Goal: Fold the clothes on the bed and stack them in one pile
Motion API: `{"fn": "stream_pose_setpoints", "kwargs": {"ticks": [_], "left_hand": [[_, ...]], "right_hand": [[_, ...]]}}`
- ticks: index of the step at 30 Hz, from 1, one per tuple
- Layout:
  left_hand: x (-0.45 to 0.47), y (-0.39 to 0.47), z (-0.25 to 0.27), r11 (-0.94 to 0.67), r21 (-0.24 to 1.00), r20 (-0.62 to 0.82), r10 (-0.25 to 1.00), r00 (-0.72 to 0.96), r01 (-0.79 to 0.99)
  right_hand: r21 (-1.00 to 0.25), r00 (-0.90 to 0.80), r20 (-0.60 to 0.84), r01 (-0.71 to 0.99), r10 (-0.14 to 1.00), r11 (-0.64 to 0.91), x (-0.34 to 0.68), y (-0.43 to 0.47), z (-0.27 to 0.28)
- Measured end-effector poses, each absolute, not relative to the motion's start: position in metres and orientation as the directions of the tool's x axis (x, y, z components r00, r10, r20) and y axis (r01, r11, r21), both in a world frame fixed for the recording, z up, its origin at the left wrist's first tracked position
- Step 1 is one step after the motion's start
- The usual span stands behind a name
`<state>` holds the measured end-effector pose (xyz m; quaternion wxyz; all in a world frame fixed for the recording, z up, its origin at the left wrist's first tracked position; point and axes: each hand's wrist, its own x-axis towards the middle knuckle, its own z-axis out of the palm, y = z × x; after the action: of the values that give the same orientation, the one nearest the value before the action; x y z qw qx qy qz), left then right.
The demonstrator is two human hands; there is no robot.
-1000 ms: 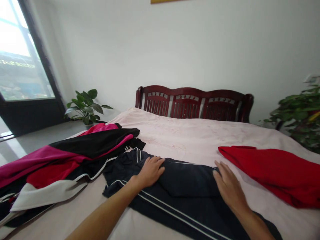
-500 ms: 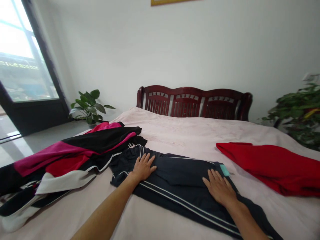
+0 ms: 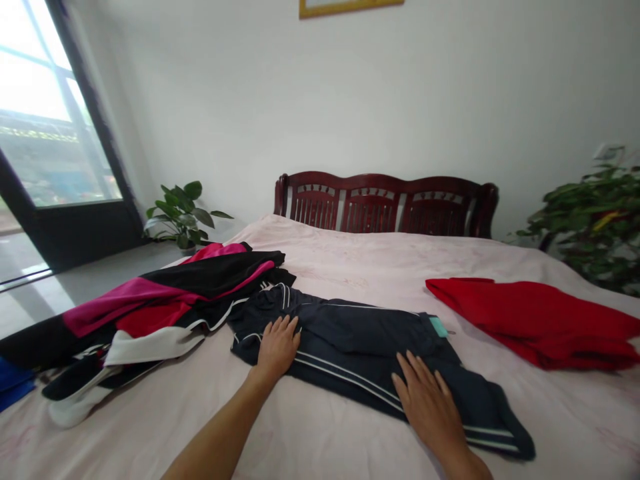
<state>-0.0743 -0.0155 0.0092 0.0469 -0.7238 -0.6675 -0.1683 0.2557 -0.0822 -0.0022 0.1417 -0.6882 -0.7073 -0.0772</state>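
Observation:
A dark navy garment with white double stripes, which looks like track pants (image 3: 350, 340), lies folded over on the pink bedspread (image 3: 320, 433). My left hand (image 3: 277, 343) rests flat on its left part, fingers stretched out. Palm down, my right hand (image 3: 430, 403) lies on the right part, its fingers spread and nothing gripped. Just beyond that hand, a turquoise tag (image 3: 439, 327) shows at the garment's upper right edge.
On the left is a heap of black, magenta, red and white clothes (image 3: 165, 300), with a blue cloth (image 3: 13, 383) beside it. A folded red garment (image 3: 540, 320) lies at right. A dark wooden backrest (image 3: 385, 203) and potted plants (image 3: 183, 217) stand behind.
Both hands have slid towards me over the navy garment, still lying flat on it. The view has shifted slightly, bringing the blue cloth in at the left.

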Motion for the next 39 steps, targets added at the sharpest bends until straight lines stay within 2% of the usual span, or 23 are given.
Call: {"fn": "stream_pose_setpoints", "kwargs": {"ticks": [16, 23, 39], "left_hand": [[-0.0732, -0.0167, 0.0102, -0.054, 0.201, 0.309, 0.951, -0.011, 0.978], [-0.0742, -0.0154, 0.0099, -0.068, 0.203, 0.312, 0.95, 0.001, 0.977], [-0.0755, -0.0143, 0.0092, -0.079, 0.27, 0.362, 0.932, -0.025, 0.96]], "right_hand": [[-0.115, -0.028, 0.3, 0.991, 0.954, 0.066, 0.2602, -0.0819, -0.0003], [-0.112, 0.002, 0.274, 0.993, 0.962, 0.03, 0.2602, -0.0826, 0.001], [-0.136, -0.028, 0.308, 0.988, 0.951, 0.073, 0.2635, -0.0805, -0.002]]}}
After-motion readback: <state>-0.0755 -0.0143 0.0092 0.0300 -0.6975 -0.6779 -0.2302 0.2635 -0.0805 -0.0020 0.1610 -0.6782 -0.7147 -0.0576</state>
